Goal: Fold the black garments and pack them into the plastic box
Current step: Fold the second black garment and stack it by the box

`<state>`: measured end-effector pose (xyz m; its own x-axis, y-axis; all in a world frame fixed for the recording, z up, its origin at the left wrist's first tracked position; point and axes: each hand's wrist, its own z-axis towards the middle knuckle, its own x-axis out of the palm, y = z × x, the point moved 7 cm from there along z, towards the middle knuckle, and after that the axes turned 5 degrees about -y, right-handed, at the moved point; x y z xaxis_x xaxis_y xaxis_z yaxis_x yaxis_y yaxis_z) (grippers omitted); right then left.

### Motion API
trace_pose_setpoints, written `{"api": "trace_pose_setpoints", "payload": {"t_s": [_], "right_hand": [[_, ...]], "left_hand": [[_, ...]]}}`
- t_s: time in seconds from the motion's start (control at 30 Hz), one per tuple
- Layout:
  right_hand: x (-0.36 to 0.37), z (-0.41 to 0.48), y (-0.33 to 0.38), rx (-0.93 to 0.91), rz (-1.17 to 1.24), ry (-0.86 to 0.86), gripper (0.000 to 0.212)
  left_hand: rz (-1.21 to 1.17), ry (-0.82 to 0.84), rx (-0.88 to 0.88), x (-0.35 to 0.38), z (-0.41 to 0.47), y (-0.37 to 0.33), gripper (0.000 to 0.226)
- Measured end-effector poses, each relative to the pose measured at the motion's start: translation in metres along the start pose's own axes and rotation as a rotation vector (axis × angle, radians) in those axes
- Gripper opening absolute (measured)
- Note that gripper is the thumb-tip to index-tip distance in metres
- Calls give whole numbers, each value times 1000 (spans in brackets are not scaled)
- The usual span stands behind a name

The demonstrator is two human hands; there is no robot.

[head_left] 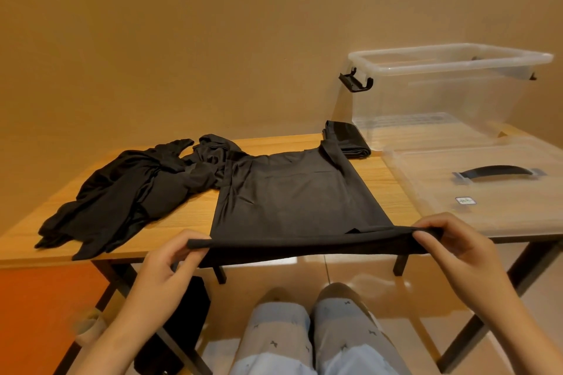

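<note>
The clear plastic box [441, 94] stands at the far right of the wooden counter [198, 216] against the wall, its mouth open upward and a black latch [356, 81] hanging loose at its left end. Its lid [441, 216] lies flat on the counter just in front of it, black handle [496, 172] up, with a small sticker [465, 200] nearer the person.

A black garment [292, 192] is spread flat mid-counter, not in the box. Its near hem is drawn taut just past the counter's front edge: the left hand [170, 256] pinches the left corner between thumb and curled fingers, and the right hand [451, 246] grasps the right corner the same way.

A rolled black piece [347, 137] lies at the garment's far right corner, touching the foot of the box — whether it is a sleeve or a separate item I cannot tell. To the left a crumpled pile of black garments [122, 192] sprawls over the counter, its right side touching the spread garment's far left corner.

Below the counter edge the person's knees show in pale patterned trousers [304, 329].
</note>
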<state>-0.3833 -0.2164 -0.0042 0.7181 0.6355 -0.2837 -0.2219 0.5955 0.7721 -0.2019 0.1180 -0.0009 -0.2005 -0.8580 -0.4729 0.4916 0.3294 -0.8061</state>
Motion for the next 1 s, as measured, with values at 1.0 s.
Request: {"api": "trace_pose_setpoints", "payload": {"t_s": [1.0], "right_hand": [[-2,4,22,2,107,28,8]], "left_hand": [[-247,6,-134,-5,-4,-19,18]]}}
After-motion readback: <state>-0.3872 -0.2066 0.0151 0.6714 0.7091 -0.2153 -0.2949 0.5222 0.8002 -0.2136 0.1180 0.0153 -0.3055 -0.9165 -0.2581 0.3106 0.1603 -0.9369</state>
